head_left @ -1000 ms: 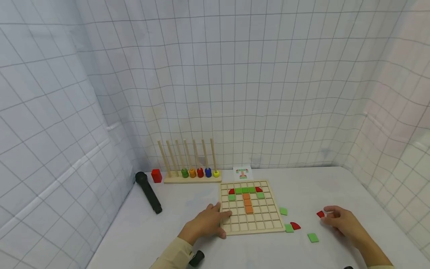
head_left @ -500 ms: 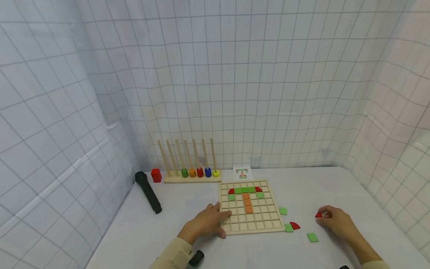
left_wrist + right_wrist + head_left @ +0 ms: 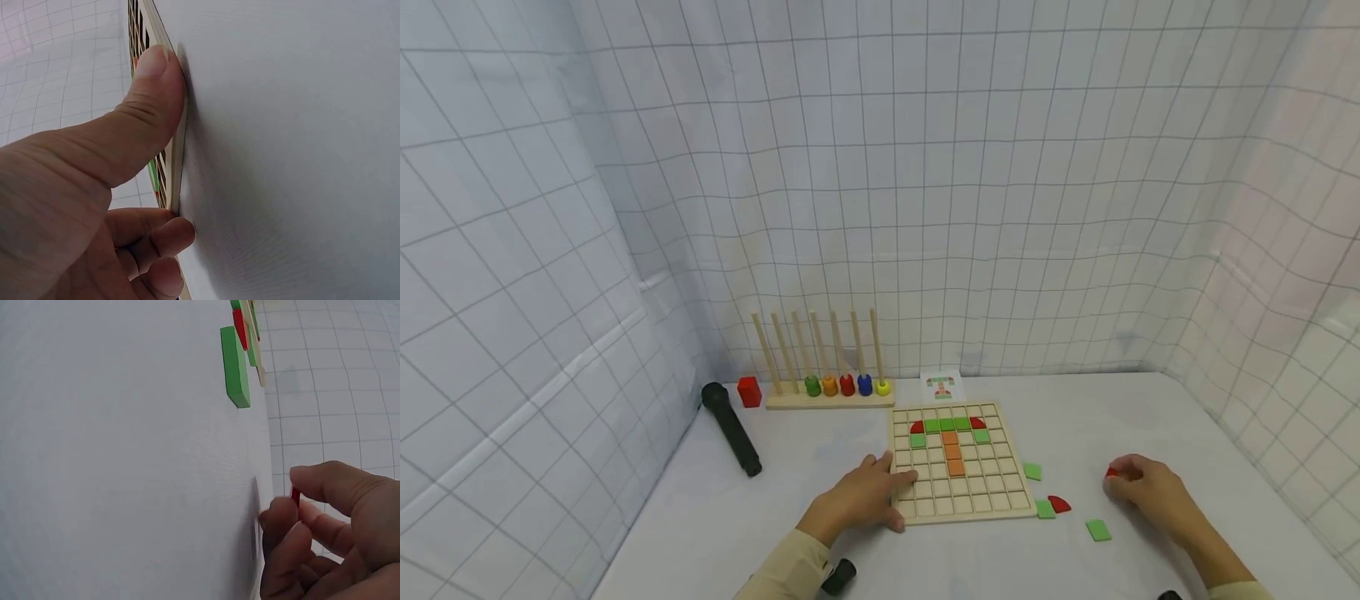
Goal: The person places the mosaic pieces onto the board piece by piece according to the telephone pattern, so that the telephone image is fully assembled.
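The right hand pinches a red tile just above the table, well right of the board. The left hand rests open on the board's near left corner, thumb against its edge.

Pale matt wood — grid board
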{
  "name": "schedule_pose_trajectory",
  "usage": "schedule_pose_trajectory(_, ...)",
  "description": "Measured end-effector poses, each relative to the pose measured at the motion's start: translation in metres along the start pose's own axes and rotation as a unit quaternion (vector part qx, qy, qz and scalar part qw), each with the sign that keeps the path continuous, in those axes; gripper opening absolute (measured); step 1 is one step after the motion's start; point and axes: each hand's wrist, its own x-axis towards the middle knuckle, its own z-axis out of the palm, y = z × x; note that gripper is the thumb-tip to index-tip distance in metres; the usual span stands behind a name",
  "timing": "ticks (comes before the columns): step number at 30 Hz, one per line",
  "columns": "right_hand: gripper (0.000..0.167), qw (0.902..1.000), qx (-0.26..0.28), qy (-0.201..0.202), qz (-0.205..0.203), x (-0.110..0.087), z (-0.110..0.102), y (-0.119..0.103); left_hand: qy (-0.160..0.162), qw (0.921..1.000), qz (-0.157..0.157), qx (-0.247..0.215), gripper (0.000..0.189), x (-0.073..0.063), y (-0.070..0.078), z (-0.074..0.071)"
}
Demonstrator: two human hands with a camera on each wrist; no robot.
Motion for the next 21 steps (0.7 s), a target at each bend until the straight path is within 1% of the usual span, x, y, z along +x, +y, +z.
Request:
schedule_pose_trajectory(2, 0.039, 0.9988, 0.045, -0.008, 0.015, 0.001, -0.001, -0.002, 0.002, 1.0000, 0.004, 0.002, 0.081, 0.000, 0.000, 0.000)
schedule_pose_trajectory(5, 0.045, 0.9944, 0.105, -0.005, 0.009, 0.002, -0.002, -0.006, 0.005, 1.0000, 0.005, 0.002, 0.081, -0.001, 0.000, 0.000)
schedule_pose_trajectory(7, 0.049, 0.9893, 0.146, 0.008, 0.005, 0.003, -0.002, -0.011, 0.006, 1.0000, 0.006, 0.001, 0.081, -0.001, 0.000, 0.001)
schedule_pose_trajectory(9, 0.053, 0.9828, 0.183, 0.024, -0.007, 0.005, -0.002, -0.016, 0.006, 1.0000, 0.005, 0.001, 0.081, 0.000, 0.000, 0.001)
schedule_pose_trajectory(12, 0.053, 0.9722, 0.229, 0.044, -0.017, 0.008, -0.002, -0.024, 0.005, 1.0000, 0.002, 0.004, 0.081, 0.000, 0.000, 0.002)
schedule_pose_trajectory(15, 0.050, 0.9629, 0.264, 0.051, -0.026, 0.012, 0.001, -0.033, 0.003, 1.0000, 0.000, 0.009, 0.081, 0.001, 0.000, 0.002)
schedule_pose_trajectory(16, 0.050, 0.9613, 0.270, 0.051, -0.027, 0.014, 0.002, -0.037, 0.003, 1.0000, 0.000, 0.009, 0.081, 0.001, 0.000, 0.002)
schedule_pose_trajectory(18, 0.051, 0.9593, 0.276, 0.052, -0.025, 0.016, 0.005, -0.045, 0.002, 1.0000, 0.000, 0.010, 0.081, 0.002, -0.001, 0.003)
schedule_pose_trajectory(21, 0.055, 0.9604, 0.273, 0.050, -0.023, 0.021, 0.010, -0.057, 0.001, 1.0000, -0.002, 0.009, 0.081, 0.002, -0.001, 0.003)
